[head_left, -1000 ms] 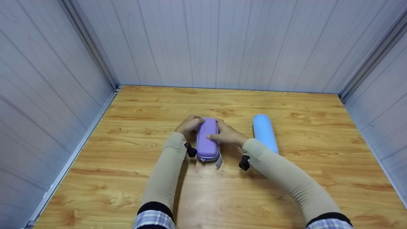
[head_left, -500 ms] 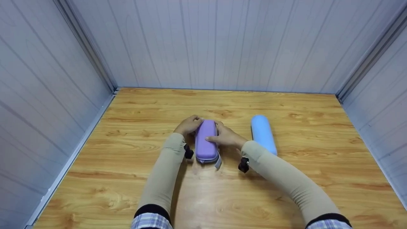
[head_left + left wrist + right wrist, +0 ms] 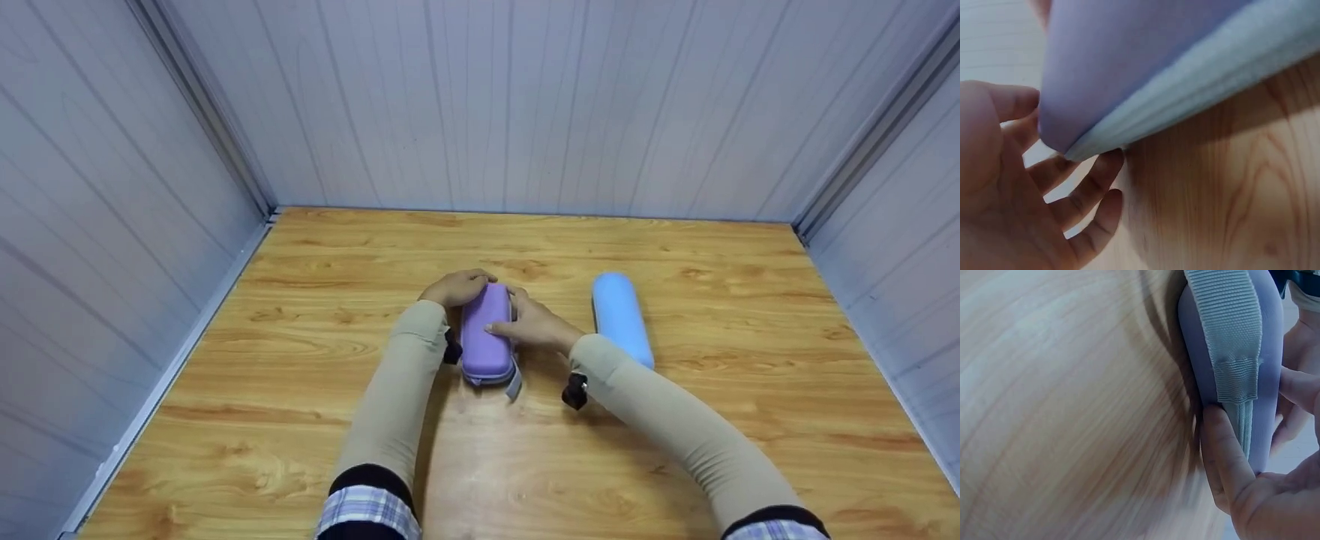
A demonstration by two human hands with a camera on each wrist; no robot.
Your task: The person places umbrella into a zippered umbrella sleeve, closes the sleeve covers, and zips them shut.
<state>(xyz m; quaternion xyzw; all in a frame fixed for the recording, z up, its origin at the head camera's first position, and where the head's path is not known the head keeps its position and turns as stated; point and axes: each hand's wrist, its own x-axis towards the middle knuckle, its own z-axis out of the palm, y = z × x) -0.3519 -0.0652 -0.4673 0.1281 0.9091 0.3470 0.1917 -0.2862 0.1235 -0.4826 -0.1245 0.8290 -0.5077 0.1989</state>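
A purple hard-shell zip case (image 3: 487, 341) lies lengthwise on the wooden table, its lid closed, with a grey zip band (image 3: 1185, 90) along the side. My left hand (image 3: 459, 288) is curled round the far end; thumb and fingertips meet the case there in the left wrist view. From the right, my right hand (image 3: 536, 324) grips the same case, thumb on the lid and fingers (image 3: 1224, 444) along the zip side. A grey strap (image 3: 1233, 332) runs on that side, its loose end at the near corner.
A light blue case (image 3: 622, 319) lies to the right, partly behind the right forearm (image 3: 675, 420). White panel walls (image 3: 480, 105) stand at the back and both sides of the wooden table (image 3: 285, 420). Each wrist carries a small black camera (image 3: 575, 391).
My left hand has shifted right and over the far end of the purple case. The right hand keeps its hold, and the case stays on the table.
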